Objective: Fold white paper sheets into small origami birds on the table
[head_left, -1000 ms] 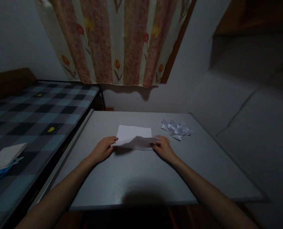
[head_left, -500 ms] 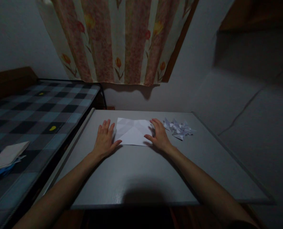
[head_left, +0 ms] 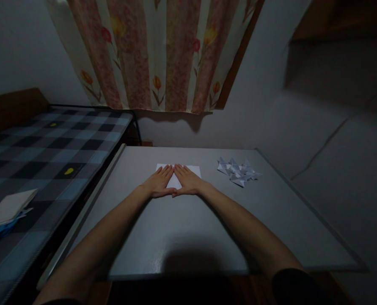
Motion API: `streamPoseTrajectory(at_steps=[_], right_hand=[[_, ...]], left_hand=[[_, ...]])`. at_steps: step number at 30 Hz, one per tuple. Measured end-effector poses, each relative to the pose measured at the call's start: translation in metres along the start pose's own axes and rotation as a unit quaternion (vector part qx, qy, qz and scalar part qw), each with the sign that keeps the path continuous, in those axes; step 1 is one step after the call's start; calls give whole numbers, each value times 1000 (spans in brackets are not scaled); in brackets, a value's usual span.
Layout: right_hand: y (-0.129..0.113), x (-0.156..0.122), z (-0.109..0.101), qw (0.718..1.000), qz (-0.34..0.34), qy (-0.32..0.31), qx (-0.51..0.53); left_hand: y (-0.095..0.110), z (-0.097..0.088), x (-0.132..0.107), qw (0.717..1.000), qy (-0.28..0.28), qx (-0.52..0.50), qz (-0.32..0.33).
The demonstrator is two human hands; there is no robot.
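A sheet of white paper (head_left: 174, 182) lies on the table, mostly covered by my two hands. My left hand (head_left: 159, 182) rests flat on its left half, fingers stretched out and pointing away from me. On the right half my right hand (head_left: 187, 181) lies flat too, fingers extended. The thumbs meet near the paper's near edge and the index fingertips come together higher up, so a triangle of paper shows between them. The paper's far corners stick out beyond the fingers.
Several folded white paper pieces (head_left: 239, 170) sit in a cluster right of the sheet on the grey-white table (head_left: 175, 228). A checked bed (head_left: 89, 144) stands at the left, with a booklet-like item (head_left: 10, 207) on it. A flowered curtain (head_left: 175, 55) hangs behind.
Both hands have moved inward from the sheet's sides and now lie flat across it, thumbs touching. The folded pieces have not moved.
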State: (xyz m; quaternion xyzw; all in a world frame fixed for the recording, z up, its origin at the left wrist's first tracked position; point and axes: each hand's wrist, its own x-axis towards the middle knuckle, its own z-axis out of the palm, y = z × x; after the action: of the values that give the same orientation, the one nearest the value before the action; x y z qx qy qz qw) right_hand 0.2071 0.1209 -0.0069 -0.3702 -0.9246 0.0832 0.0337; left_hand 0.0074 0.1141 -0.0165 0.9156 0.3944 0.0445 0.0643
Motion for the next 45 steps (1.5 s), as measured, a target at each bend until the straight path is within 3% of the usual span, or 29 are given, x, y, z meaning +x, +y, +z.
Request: streamPoseTrajectory(at_steps=[5,17,24,27,33,35,38,41,45], right_hand=[[5,-7,-1,1000,-4,6,-7],[38,-51,-5,997,70,2,-30],[38,-73,-7,997,77,6,-23],[30,-87,-10,996,83,25,-30],[-5,-109,-22,991,83,67,-80],[-18,-111,-23,989,75,81,-98],[-35,-109,-18,985,80,101,-115],[-49,-106,-13,985,89,97,-114],[-70,-105,-17,989,83,88,-80]], left_hand=[[-5,-1,-5,1000,0,8,-1],[-19,-5,-23,999,-6,19,-45],[-35,-1,-39,998,5,12,-64],[-32,-3,-43,997,36,22,-71],[-3,-16,-54,968,204,74,-128],[8,-18,-57,980,177,58,-65],[21,-15,-60,996,71,8,57],[27,-11,-59,996,17,-17,81],[28,-11,-57,997,-3,-15,75]])
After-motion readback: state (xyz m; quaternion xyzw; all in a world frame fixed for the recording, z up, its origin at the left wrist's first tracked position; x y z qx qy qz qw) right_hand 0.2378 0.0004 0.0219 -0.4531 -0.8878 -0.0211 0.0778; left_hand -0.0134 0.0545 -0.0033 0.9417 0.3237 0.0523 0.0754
